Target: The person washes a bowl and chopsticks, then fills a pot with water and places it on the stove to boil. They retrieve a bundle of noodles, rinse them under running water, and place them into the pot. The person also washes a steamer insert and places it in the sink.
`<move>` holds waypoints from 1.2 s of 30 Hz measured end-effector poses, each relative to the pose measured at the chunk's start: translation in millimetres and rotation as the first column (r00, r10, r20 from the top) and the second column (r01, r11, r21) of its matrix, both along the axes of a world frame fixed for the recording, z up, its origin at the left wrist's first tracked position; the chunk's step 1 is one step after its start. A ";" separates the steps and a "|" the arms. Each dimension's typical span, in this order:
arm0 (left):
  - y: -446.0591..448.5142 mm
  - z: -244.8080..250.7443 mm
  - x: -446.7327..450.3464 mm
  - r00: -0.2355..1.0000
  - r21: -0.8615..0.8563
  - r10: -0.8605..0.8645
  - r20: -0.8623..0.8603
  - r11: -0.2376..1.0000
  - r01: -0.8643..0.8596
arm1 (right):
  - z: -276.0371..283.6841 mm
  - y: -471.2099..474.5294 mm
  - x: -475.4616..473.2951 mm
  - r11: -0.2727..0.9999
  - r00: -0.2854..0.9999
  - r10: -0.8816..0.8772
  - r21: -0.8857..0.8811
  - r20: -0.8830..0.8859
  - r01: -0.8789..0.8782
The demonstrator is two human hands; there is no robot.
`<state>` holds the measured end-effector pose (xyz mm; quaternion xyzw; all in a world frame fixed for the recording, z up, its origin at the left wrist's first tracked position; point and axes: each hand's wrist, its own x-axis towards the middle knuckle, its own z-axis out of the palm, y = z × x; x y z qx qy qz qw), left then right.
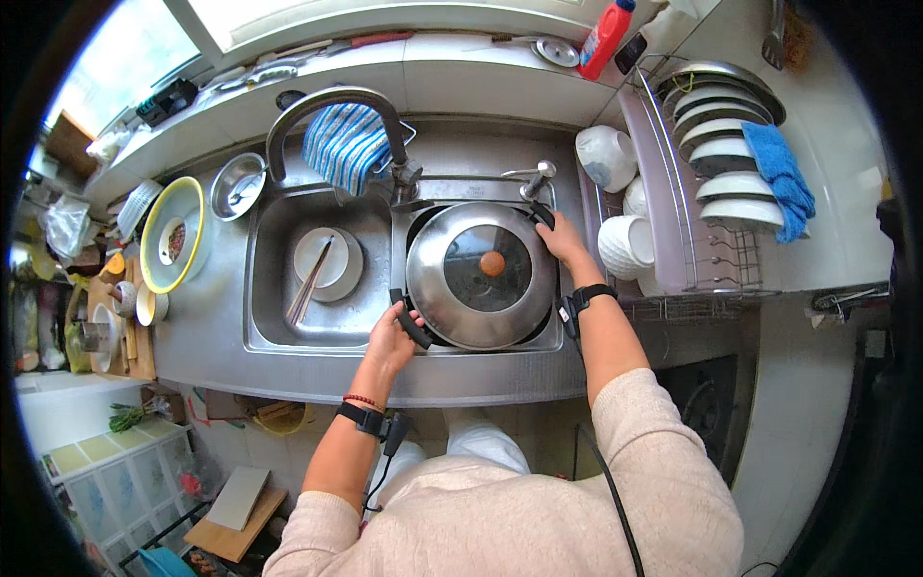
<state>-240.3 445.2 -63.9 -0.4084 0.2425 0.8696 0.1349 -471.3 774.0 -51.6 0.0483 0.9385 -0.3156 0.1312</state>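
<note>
A wide pan (542, 333) with two black side handles sits over the right basin of the steel sink. Its domed metal lid (433, 288) has a glass centre and a round brown knob (492, 264). My left hand (393, 336) grips the near-left handle (411, 321). Around the far-right handle (542, 215) my right hand (562, 236) is closed. In the left basin (277, 238) stand stacked white bowls (339, 288), with chopsticks (310, 281) leaning across them. The pan's contents cannot be made out beneath the lid.
A curved faucet (339, 94) draped with a striped cloth (350, 148) rises behind the basins. To the right, a dish rack (667, 195) holds bowls, plates and a blue cloth (782, 180). A steel bowl (239, 186) and a yellow-rimmed basin (196, 238) stand on the left counter.
</note>
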 end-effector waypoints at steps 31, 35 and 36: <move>62.1 271.4 81.0 0.536 -0.068 -0.513 -0.671 0.762 0.644 | 257.9 150.5 429.3 0.584 0.765 -0.639 -0.701 -0.085 0.410; 157.8 262.7 64.1 0.464 -0.013 -0.585 -0.665 0.630 0.776 | 284.8 221.4 488.2 0.560 0.664 -0.740 -0.643 -0.104 0.523; 185.5 263.3 58.1 0.489 0.004 -0.623 -0.611 0.614 0.789 | 290.0 239.1 500.8 0.556 0.627 -0.767 -0.629 -0.137 0.543</move>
